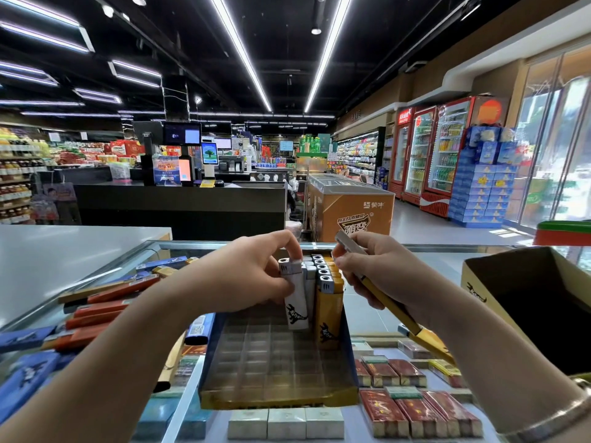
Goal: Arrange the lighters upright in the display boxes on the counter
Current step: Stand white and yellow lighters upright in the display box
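A display box (275, 396) with a clear gridded insert lies on the glass counter in the middle. At its far end stand rows of upright lighters, white ones and yellow ones (329, 311). My left hand (249, 276) pinches the top of a white lighter (295, 298) that stands upright in the white row. My right hand (377, 273) holds a bundle of lighters, with a yellow lighter (425, 334) sticking out below the palm and a grey cap above the fingers.
Loose orange and blue lighters (105, 302) lie in a heap at the left. An open cardboard box (511, 282) stands at the right. Cigarette packs (415, 407) show under the glass. A grey counter (64, 251) lies beyond at the left.
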`<state>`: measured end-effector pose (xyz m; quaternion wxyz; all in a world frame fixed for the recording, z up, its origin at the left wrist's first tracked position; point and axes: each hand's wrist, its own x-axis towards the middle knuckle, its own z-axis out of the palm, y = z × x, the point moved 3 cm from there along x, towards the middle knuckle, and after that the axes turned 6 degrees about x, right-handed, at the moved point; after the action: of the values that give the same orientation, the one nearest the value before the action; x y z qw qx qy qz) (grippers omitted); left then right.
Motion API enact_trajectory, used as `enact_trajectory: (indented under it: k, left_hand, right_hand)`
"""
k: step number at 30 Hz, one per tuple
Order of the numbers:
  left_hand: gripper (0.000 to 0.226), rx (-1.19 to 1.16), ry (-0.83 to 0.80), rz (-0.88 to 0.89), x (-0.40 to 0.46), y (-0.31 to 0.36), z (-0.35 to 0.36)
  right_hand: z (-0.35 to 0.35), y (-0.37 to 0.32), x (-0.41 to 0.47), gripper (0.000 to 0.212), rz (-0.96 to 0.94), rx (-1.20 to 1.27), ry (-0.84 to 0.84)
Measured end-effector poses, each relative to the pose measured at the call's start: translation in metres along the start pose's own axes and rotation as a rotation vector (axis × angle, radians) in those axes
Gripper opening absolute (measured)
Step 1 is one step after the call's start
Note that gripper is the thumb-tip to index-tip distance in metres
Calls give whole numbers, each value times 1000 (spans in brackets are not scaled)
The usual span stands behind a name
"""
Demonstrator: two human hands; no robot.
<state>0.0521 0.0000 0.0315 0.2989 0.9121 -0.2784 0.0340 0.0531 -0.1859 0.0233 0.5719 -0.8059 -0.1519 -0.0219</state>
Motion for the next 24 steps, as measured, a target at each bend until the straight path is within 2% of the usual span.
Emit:
enact_trajectory:
  k: [6, 11, 19, 24]
  left_hand:
    - [25, 109, 159, 91, 0, 4, -3]
    - [30, 235, 192, 154, 1, 12, 2]
    - [33, 465, 206, 191, -3, 23, 0]
    - [18, 555, 155, 156, -6, 20, -3]
  right_hand:
    - [0, 1, 0, 9, -1, -19, -14]
    - [1, 1, 0, 8, -3, -29, -14]
    - [2, 2, -1, 9, 4, -16, -29]
    - [2, 2, -1, 9, 12, -20, -20]
